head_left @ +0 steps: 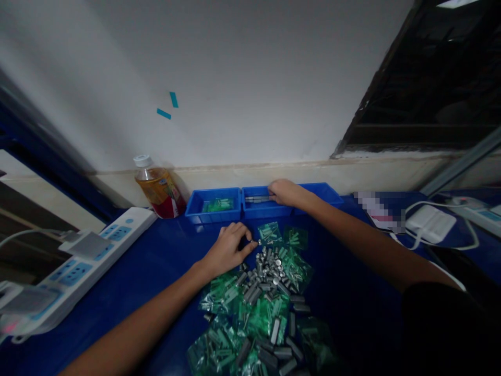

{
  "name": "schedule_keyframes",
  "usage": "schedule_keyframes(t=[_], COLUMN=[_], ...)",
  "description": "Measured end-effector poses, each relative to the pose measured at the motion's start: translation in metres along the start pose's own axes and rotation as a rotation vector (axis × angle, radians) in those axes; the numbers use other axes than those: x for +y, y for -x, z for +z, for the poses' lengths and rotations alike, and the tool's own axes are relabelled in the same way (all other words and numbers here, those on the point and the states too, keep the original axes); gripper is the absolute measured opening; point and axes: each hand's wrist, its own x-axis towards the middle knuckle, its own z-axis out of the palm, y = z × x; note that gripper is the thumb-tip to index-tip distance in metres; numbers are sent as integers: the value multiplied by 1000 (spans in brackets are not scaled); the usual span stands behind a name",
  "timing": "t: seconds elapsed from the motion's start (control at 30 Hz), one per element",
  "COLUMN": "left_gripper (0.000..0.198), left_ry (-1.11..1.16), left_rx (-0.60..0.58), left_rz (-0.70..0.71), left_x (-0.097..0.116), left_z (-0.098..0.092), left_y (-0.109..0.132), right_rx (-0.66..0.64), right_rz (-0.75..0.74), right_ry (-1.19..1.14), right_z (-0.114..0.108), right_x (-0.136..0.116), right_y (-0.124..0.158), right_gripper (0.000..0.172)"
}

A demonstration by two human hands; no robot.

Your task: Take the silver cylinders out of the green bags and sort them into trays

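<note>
My left hand (231, 244) hovers at the upper left of a pile of small metal parts (274, 263), thumb and forefinger pinched together on a tiny shiny metal piece (259, 242). Over the middle blue bin (266, 211), my right hand (287, 192) has its fingers closed and lowered inside, right against slim metal pins (254, 199). What those fingertips grip is hidden. Green plastic bags (270, 233) of slender pins lie around and under the pile. Darker grey metal bars (282, 352) are scattered closer to me.
The left blue bin (213, 215) holds green bagged pins; another blue bin (324, 194) adjoins on the right. A drink bottle (158, 185) and a white power strip (88, 266) stand left. Right are a white charger (430, 223) and cables. A wall (250, 94) rises behind.
</note>
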Motion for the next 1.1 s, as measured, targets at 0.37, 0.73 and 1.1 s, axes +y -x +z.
schedule_keyframes(t=[0.37,0.73,1.1], left_gripper=[31,25,12], left_ry=[144,120,-22], left_rx=[-30,-33,-54], left_rz=[142,128,118], left_x=[3,2,-1], left_z=[-3,-3,1], left_y=[0,3,2], right_rx=[420,596,765], right_rz=[-202,-24,650], right_ry=[-395,-318,-266], right_z=[28,25,68], right_x=[-103,-78,18], right_y=[95,94,96], right_gripper=[10,27,18])
